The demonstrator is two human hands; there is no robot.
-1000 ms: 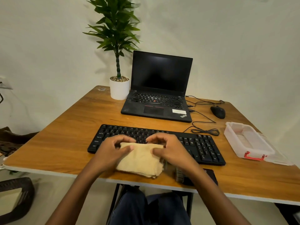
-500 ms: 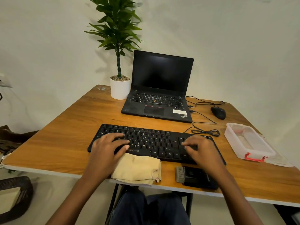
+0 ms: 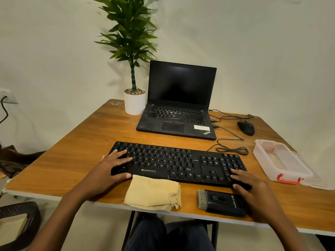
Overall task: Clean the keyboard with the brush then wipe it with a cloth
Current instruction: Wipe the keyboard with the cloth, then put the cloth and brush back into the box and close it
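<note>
— Where are the hands?
— Both are on the black keyboard [image 3: 172,160]. The left hand [image 3: 107,171] lies over its left end, fingers [image 3: 123,160] stretched out and a little spread across the keys, thumb against the near edge. The right hand [image 3: 253,189] rests on the near right corner, its fingers straight and close together on the number-pad keys. Neither one pinches or curls around anything.
— And the keyboard itself?
— Flat on the wooden surface [image 3: 81,151], lying left to right, on the near side of the open laptop [image 3: 177,105].
— The cloth?
— The beige cloth [image 3: 152,193] is folded and lies at the near edge of the surface, touching the keyboard's near edge, just right of the left thumb. No hand is on it.
— The brush?
— The black brush [image 3: 223,202] lies flat to the right of the cloth, grey bristles pointing left. Its right end is hidden under the right hand; I cannot tell whether the palm touches it.
— Anything else?
— A potted plant [image 3: 135,104] far left of the laptop, a mouse [image 3: 246,128] far right, a coiled cable [image 3: 232,150], and a clear plastic box [image 3: 279,160] with a red latch at the right.
</note>
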